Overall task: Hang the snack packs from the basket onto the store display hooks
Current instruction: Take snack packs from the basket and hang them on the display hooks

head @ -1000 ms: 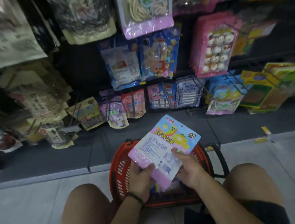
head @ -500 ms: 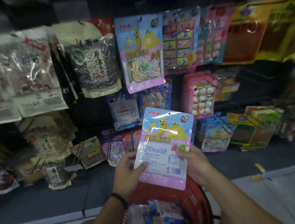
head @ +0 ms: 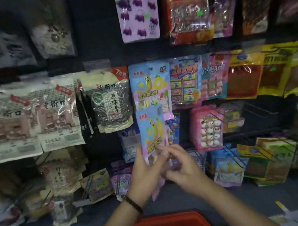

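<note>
Raised since the earlier frame, the pack (head: 151,128) now stands at centre, just under its hung twin (head: 149,87), I judge to hang with its kind. My left hand (head: 144,169) grips its lower part; the right hand (head: 182,165) blurs beside it, grip unclear. The basket (head: 172,224) sits at bottom centre.

At your left, middle row: two white bags with black brush lettering (head: 58,117), side by side. Just right of them: clear-fronted bag of striped seeds (head: 110,105). Top row: lilac pack with purple shapes (head: 138,14), red pack (head: 190,13) beside it. Middle row, your right: blue pack with grid of small boxes (head: 185,84), pink pack of cubes (head: 213,78), yellow packs (head: 244,79) further out. Below those: pink pack with snowman faces (head: 208,128), green-and-yellow boxes (head: 264,160). Dark shelf base (head: 224,200) underneath. Pale floor strip (head: 297,215) in your lower right corner. Far edges blurred.
</note>
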`<state>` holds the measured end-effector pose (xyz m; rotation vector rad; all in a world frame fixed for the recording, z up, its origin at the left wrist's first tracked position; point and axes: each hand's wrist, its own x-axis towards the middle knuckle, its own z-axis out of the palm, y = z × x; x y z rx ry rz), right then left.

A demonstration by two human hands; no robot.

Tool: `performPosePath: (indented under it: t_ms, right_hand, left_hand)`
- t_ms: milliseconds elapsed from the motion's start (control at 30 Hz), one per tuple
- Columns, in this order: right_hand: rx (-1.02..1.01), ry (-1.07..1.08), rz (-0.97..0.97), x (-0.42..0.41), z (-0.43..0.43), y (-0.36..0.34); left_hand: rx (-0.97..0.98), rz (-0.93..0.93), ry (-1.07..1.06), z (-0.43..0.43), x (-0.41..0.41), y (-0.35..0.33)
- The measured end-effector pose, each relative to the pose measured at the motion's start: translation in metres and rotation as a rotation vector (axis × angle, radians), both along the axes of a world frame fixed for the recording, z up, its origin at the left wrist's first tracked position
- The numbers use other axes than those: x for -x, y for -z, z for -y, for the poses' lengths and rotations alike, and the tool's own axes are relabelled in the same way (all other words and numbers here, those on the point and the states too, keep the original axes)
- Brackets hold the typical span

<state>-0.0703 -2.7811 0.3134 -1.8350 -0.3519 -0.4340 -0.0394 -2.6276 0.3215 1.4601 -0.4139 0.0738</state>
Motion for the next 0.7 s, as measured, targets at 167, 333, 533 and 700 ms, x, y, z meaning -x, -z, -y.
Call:
performPosePath:
  t_ms: [167, 333, 533, 700]
  right_hand:
    - [0.383, 0.220, 0.109, -0.010, 0.019, -0.045]
    - [0.375, 0.259, -0.003, -0.018, 0.045, -0.075]
    - [0.353, 0.235, 0.002, -0.032, 0.045, -0.092]
    - [0.354, 0.297, 0.033, -0.052, 0.048, -0.118]
  left_hand:
    - [0.003, -0.006, -0.127, -0.024, -0.026, -0.021]
    - [0.036, 0.045, -0.090, -0.039, -0.031, -0.042]
    - [-0.207, 0.305, 0.030, -0.035, -0.038, -0.074]
    - [-0.605, 0.443, -0.043, -0.029, -0.077, -0.109]
